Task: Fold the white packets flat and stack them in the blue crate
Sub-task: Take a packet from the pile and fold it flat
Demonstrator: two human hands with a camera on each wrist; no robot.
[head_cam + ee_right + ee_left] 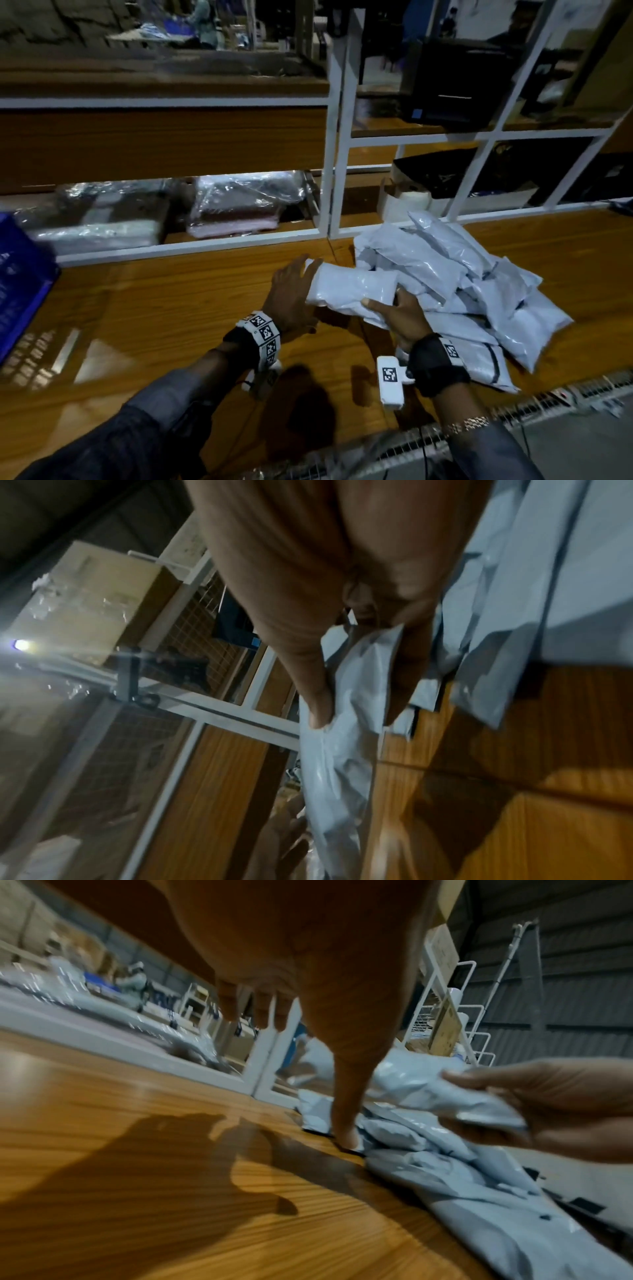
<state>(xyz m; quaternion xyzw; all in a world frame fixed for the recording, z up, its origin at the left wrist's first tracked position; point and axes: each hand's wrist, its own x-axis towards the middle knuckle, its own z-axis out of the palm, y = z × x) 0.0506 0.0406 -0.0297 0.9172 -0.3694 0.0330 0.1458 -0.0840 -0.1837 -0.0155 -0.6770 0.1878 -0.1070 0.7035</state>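
Note:
A heap of white plastic packets (469, 284) lies on the wooden table at the right. My right hand (399, 315) grips one white packet (352, 286) lifted off the heap, thumb on top and fingers underneath; the right wrist view shows that white packet (346, 715) pinched between thumb and fingers. My left hand (291, 291) reaches toward the packet's left end with fingers spread and straight, at or just short of it. In the left wrist view the left hand (308, 1010) hangs over the table with the packet (428, 1088) beyond it. The blue crate (20, 284) stands at the far left edge.
A white-framed shelf rack (330, 171) runs along the table's back, holding clear-wrapped bundles (239, 205) and a dark box. Bare wooden tabletop (164, 308) lies between the crate and the heap. A wire mesh edge (513, 407) borders the table's near side.

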